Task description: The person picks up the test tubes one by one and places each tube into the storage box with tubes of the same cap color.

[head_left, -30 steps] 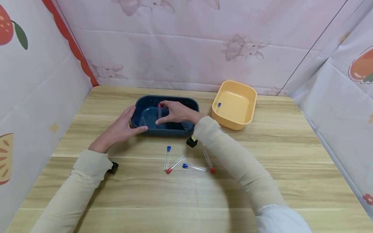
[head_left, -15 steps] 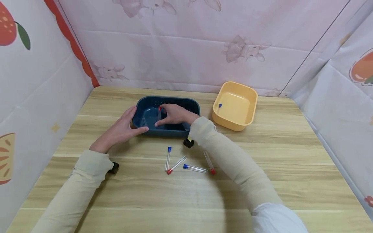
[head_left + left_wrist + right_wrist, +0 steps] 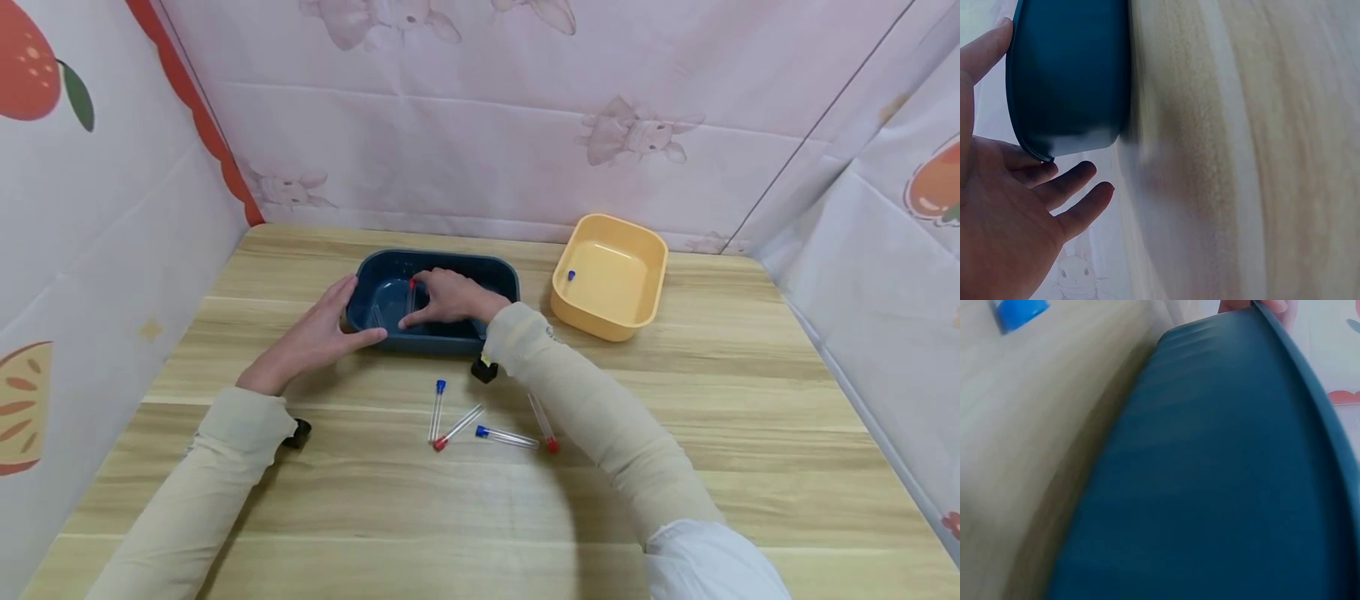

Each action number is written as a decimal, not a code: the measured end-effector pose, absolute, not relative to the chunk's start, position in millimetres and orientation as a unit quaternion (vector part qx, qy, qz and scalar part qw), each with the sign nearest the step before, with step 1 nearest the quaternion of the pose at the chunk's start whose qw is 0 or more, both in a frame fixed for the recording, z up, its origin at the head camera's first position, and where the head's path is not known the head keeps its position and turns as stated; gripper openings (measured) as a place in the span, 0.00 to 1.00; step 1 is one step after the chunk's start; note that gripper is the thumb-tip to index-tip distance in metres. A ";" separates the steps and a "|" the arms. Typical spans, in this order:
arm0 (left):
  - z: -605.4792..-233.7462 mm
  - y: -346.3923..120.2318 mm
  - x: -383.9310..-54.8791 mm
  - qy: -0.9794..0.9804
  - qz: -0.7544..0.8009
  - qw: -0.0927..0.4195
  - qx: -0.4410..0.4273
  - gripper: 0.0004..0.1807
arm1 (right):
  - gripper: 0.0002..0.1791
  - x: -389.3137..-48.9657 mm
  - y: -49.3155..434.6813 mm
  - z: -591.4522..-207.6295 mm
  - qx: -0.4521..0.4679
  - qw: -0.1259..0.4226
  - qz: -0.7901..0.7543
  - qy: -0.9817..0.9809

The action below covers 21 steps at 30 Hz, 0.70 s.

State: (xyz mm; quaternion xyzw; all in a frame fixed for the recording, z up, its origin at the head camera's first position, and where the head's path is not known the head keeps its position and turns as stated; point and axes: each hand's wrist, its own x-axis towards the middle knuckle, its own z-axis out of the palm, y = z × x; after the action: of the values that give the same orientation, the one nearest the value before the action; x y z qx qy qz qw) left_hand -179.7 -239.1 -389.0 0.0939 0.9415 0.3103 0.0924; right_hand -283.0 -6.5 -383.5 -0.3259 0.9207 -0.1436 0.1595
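My left hand is at the left end of a dark blue plastic basin, thumb on the front rim. In the left wrist view its thumb and a fingertip touch the basin's rim; the other fingers spread loosely. Inside the basin, my right hand holds a red-capped test tube between fingertips and thumb; the exact contact is hard to see. Another clear tube lies at the basin's left. The right wrist view shows mostly the basin's outer wall, with the right hand hidden.
In front of the basin lie a blue-capped tube, a red-capped tube, another blue-capped tube and a red-capped tube beside the right sleeve. A yellow basin with a small blue cap inside stands to the right.
My right hand and the red-capped tube have sunk slightly lower into the blue basin. The left hand stays at the basin's end. The head view has shifted a little.
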 end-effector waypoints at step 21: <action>-391.5 -240.2 -181.6 0.942 0.309 0.084 0.097 0.60 | 0.53 -283.6 -5.0 -384.5 -0.335 0.160 -0.133 0.919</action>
State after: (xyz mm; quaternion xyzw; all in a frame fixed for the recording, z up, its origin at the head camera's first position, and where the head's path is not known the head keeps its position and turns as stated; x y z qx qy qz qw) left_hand -181.6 -240.2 -391.5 0.0971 0.9423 0.3093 0.0841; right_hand -283.6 -5.0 -384.5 -0.3352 0.9190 -0.1328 0.1595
